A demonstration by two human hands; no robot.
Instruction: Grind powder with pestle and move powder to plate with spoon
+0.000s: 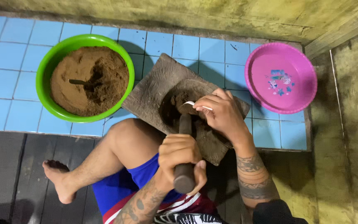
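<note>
My left hand (180, 154) is shut around a dark wooden pestle (185, 176), whose far end rests in the hollow of a flat wooden mortar slab (150, 89). My right hand (222, 113) holds a small white spoon (192, 103) over that hollow, its tip touching the brown paste (183, 99) inside. The slab lies tilted on the blue tiles, just in front of my bent knee (125, 137).
A green bowl (44, 70) of brown powder, with a spoon handle (77, 82) stuck in it, stands to the left. An empty pink basin (307, 83) sits to the right. Blue tiled floor (9, 54) meets dark planks (5, 166) near me; a grimy wall (228, 16) runs behind.
</note>
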